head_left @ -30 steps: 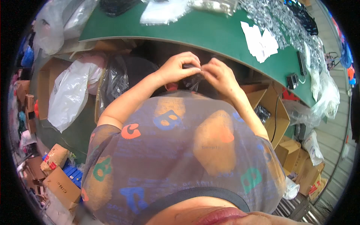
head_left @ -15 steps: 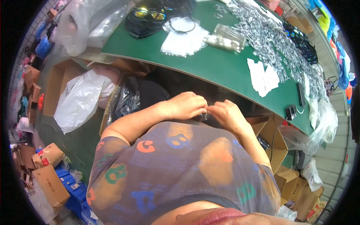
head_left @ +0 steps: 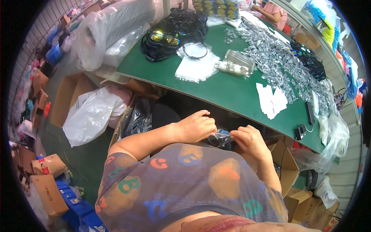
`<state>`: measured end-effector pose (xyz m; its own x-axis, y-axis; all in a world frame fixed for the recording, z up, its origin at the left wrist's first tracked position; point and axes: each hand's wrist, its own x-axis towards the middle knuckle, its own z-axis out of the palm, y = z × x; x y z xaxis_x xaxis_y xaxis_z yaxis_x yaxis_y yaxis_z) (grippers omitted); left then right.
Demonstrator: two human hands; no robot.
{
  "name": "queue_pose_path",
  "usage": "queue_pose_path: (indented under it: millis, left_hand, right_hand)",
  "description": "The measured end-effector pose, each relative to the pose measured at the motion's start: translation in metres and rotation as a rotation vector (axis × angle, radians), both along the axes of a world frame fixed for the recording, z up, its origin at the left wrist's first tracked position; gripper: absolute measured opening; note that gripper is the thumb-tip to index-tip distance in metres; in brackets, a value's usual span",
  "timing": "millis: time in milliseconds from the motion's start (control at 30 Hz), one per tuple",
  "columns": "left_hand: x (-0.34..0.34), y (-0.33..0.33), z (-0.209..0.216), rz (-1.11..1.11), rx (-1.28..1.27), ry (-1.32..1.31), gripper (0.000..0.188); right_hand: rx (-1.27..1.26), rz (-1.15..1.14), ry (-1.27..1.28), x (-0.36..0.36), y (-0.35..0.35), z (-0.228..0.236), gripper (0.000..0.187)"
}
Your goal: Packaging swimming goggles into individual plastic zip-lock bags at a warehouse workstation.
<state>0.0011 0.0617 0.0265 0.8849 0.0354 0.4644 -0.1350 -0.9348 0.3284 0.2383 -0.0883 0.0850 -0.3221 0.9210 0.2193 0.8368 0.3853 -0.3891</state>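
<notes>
In front of my belly, below the table edge, both hands pinch the top of a small clear plastic bag [head_left: 221, 138]. Something dark with a bluish glint shows inside it; I cannot make out its kind. My left hand [head_left: 196, 127] has its thumb and fingers closed on one upper corner. At the other corner the fingertips of my right hand [head_left: 249, 140] are closed, and the bag's edge is stretched between the two hands. On the green table [head_left: 162, 69] beyond lies a heap of black swim goggles [head_left: 164, 36] with yellow mirrored lenses, beside a stack of white sheets [head_left: 197, 65].
A clear plastic case [head_left: 236, 63], white slips [head_left: 270, 100] and a spread of small clear pieces [head_left: 266, 58] cover parts of the table. A white bag [head_left: 91, 116] lies in a cardboard box at left; another open box [head_left: 286, 166] stands at right. A person [head_left: 274, 15] sits across.
My hands have drawn apart, and the clear bag now shows stretched between them. The view has tilted up, so more of the table's far side and a person there appear.
</notes>
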Motion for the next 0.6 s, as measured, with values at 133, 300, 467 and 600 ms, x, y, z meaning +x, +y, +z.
queue_pose_path:
  millis: [133, 300, 467, 600]
  left_hand:
    - [-0.004, -0.003, 0.002, -0.016, -0.09, 0.018, 0.009]
    - [-0.014, 0.039, -0.019, 0.2, -0.437, -0.039, 0.011]
    - [-0.002, 0.059, 0.016, 0.24, -0.385, -0.104, 0.007]
    - [0.023, 0.115, 0.014, 0.265, -0.337, -0.092, 0.006]
  right_hand:
    - [0.014, -0.086, 0.033, 0.014, -0.024, 0.008, 0.01]
    - [0.111, -0.578, 0.137, 0.081, -0.105, 0.049, 0.009]
    - [0.161, -0.926, -0.051, 0.112, -0.175, 0.107, 0.023]
    - [0.066, -1.183, -0.154, 0.127, -0.231, 0.112, 0.028]
